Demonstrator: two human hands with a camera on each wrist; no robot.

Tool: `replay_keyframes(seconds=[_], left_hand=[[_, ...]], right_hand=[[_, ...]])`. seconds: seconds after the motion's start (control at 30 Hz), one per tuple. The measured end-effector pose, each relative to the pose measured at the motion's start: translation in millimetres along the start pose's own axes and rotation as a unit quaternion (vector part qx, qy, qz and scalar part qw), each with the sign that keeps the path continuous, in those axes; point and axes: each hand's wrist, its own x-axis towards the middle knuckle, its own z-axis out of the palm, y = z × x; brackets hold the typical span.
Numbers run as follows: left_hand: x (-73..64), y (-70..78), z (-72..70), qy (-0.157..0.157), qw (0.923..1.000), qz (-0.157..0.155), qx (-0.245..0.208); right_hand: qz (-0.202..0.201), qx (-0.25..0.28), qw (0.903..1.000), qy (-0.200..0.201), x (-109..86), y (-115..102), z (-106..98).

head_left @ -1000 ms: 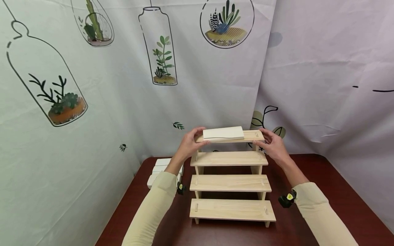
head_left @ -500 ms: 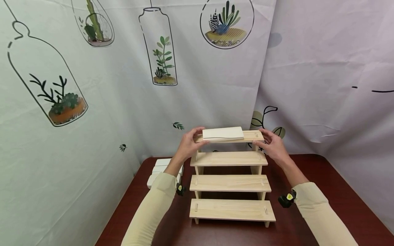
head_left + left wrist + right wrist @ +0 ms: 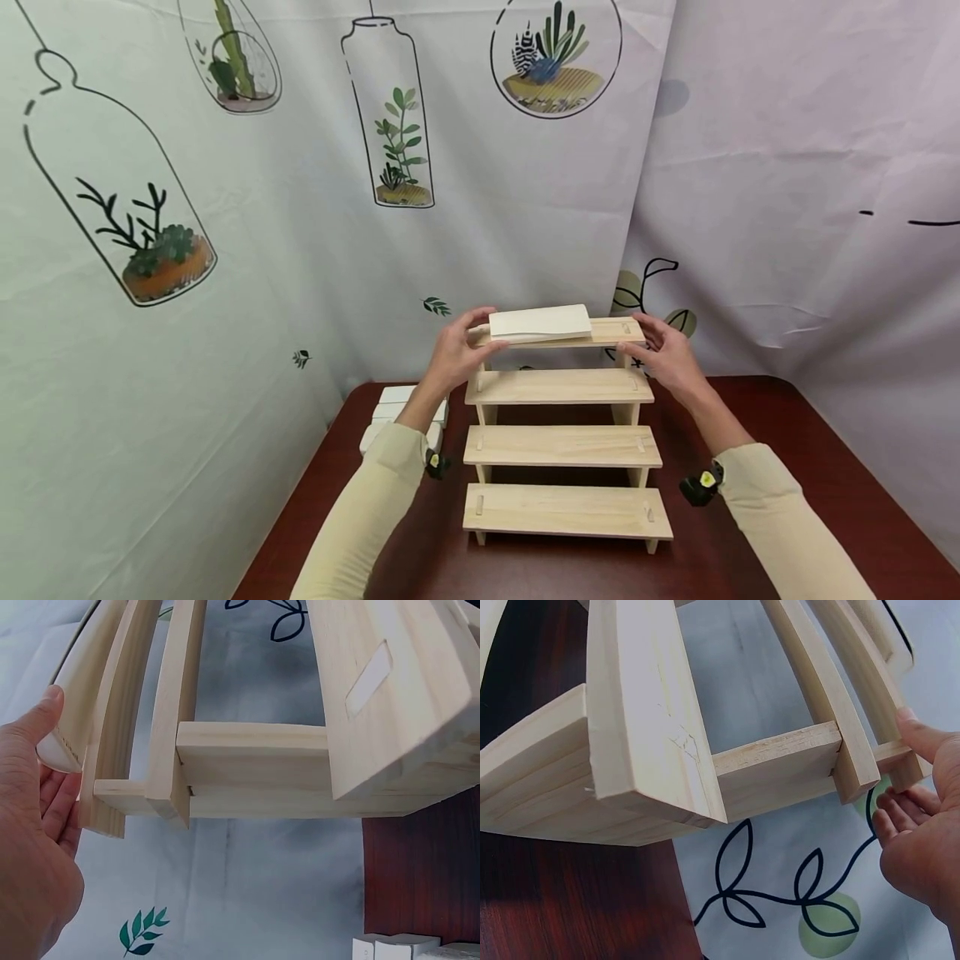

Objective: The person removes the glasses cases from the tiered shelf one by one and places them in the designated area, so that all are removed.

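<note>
A stepped wooden display rack [image 3: 558, 446] with several pale shelves stands on the table. On its top shelf [image 3: 611, 331] lies a flat cream-white case [image 3: 540, 322], toward the left end. My left hand [image 3: 453, 352] pinches the case's left end, thumb in front; the left wrist view shows that thumb [image 3: 46, 712] on the edge of the case, the other fingers partly hidden behind. My right hand [image 3: 670, 357] grips the right end of the top shelf; in the right wrist view its thumb [image 3: 919, 731] touches the shelf's edge, the fingers curled beneath.
Several white boxes [image 3: 393, 410] lie on the dark red table [image 3: 750, 500], left of the rack and partly behind the left forearm. A printed cloth [image 3: 480, 208] with plant drawings hangs close behind the table. The lower shelves bear nothing visible.
The cream-white case has shifted slightly left and its left end sits a little higher, with my left hand moving along. My right hand stays on the shelf end.
</note>
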Motion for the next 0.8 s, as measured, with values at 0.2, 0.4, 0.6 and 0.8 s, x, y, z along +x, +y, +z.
replay_keyframes(seconds=[0.2,0.4,0.6,0.8], left_hand=[[-4.0,-1.8,-4.5,0.010,0.9994,0.000,-0.032],[-11.2,-2.8,-9.1,0.019,0.9991,0.001,-0.038],[-18.6,-4.9,-13.9,0.019,0.9993,0.005,-0.033],[-26.4,-7.8,-19.3,0.012,0.9990,0.016,-0.041]], right_hand=[[-0.002,-0.003,1.0000,0.000,0.6,-0.5,-0.4],[-0.005,-0.006,1.0000,-0.003,0.4,-1.8,-0.7],[-0.005,-0.003,1.0000,-0.002,1.2,0.3,-0.7],[-0.006,-0.002,1.0000,-0.002,1.1,1.8,-0.7]])
